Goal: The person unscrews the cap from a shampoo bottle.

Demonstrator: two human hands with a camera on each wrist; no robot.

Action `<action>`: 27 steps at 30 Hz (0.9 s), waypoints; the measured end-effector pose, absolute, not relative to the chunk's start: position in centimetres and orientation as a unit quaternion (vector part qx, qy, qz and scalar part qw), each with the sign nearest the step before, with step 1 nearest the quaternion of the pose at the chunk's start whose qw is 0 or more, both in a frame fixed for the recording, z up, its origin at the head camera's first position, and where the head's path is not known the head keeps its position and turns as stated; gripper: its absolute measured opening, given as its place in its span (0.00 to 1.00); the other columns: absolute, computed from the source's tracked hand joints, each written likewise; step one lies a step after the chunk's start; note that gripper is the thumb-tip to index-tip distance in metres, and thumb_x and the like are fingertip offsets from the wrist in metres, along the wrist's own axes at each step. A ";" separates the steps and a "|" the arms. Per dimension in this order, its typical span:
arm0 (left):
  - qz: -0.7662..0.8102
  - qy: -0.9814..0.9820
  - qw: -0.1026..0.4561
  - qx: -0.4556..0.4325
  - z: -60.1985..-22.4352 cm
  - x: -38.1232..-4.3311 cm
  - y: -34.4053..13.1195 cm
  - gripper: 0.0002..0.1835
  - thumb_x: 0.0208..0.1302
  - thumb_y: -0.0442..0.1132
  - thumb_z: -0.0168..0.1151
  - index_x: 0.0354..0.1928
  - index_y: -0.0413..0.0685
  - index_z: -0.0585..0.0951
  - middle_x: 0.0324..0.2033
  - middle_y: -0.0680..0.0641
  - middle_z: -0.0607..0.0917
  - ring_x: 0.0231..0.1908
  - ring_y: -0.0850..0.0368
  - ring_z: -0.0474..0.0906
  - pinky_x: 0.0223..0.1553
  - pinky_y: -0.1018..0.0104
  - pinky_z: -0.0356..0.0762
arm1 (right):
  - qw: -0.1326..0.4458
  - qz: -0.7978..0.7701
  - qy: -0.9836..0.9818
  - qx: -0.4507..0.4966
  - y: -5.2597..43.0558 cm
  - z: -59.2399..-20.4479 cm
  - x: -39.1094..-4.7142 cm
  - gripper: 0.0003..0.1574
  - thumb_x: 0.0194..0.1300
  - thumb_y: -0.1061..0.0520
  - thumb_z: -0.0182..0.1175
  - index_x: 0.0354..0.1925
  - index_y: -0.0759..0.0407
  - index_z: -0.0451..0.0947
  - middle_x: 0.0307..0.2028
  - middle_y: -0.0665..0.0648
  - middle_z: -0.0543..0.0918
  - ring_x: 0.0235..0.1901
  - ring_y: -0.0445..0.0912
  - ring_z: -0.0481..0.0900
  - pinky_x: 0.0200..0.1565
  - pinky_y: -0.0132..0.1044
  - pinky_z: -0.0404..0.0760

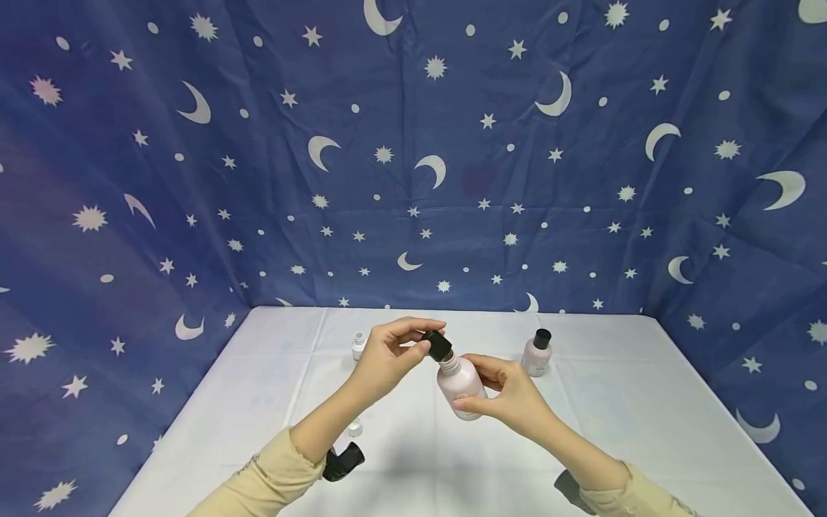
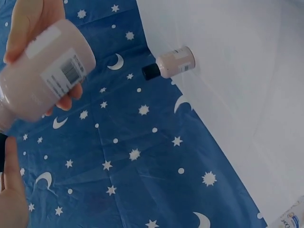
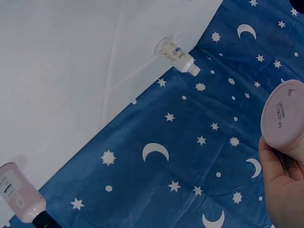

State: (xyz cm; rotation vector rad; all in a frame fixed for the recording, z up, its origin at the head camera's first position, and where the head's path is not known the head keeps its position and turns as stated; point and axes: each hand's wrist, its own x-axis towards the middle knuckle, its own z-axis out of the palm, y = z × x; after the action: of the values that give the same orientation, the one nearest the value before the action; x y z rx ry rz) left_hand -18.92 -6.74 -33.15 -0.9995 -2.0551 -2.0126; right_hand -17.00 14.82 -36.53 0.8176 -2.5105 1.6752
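Okay, left hand (image 1: 390, 353) pinches a black cap (image 1: 437, 346) right by the neck of a pink bottle (image 1: 459, 391); I can't tell if they touch. Right hand (image 1: 510, 396) grips that bottle, tilted, up off the white table (image 1: 400, 467). Capped bottle (image 1: 536, 357) stands farther back, right; uncapped white bottle (image 1: 358, 349), back left.

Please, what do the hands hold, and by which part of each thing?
The left hand pinches the black cap by its outside; the right hand grips the open pink bottle by its body.
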 end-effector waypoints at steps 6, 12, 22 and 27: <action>-0.676 -0.668 0.036 -0.309 -32.9 -18.7 -6.5 0.13 0.56 0.23 0.59 0.44 0.23 0.76 0.42 0.25 0.79 0.39 0.70 0.81 0.42 0.73 0.82 | 0.004 0.536 -0.804 0.258 15.2 -36.2 -17.1 0.35 0.51 0.56 0.72 0.55 0.69 0.74 0.50 0.65 0.81 0.49 0.49 0.81 0.52 0.39 0.81; -0.682 -0.677 0.018 -0.276 -32.8 -18.4 -6.6 0.18 0.49 0.27 0.70 0.42 0.24 0.79 0.44 0.30 0.78 0.39 0.67 0.82 0.42 0.64 0.84 | 0.010 0.538 -0.809 0.236 16.0 -36.3 -17.0 0.36 0.51 0.57 0.71 0.56 0.70 0.73 0.52 0.66 0.80 0.50 0.55 0.80 0.53 0.39 0.81; -0.713 -0.661 0.008 -0.236 -33.8 -18.3 -6.9 0.20 0.49 0.31 0.71 0.41 0.23 0.75 0.44 0.43 0.84 0.37 0.66 0.83 0.42 0.67 0.84 | 0.031 0.543 -0.808 0.227 16.5 -36.4 -17.1 0.34 0.51 0.59 0.72 0.55 0.71 0.73 0.51 0.68 0.80 0.49 0.50 0.81 0.52 0.39 0.81; -0.725 -0.644 -0.018 -0.244 -34.3 -18.2 -6.9 0.20 0.51 0.30 0.70 0.38 0.23 0.71 0.39 0.61 0.84 0.39 0.66 0.82 0.41 0.71 0.83 | 0.036 0.547 -0.807 0.219 16.7 -36.6 -17.2 0.34 0.51 0.61 0.71 0.54 0.72 0.73 0.51 0.68 0.80 0.49 0.46 0.81 0.52 0.39 0.81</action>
State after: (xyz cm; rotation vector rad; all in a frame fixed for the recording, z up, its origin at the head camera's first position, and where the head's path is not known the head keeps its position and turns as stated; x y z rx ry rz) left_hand -18.20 -6.91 -34.35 -0.7739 -2.0447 -2.3048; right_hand -17.22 16.67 -36.55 0.6728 -2.4777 1.6809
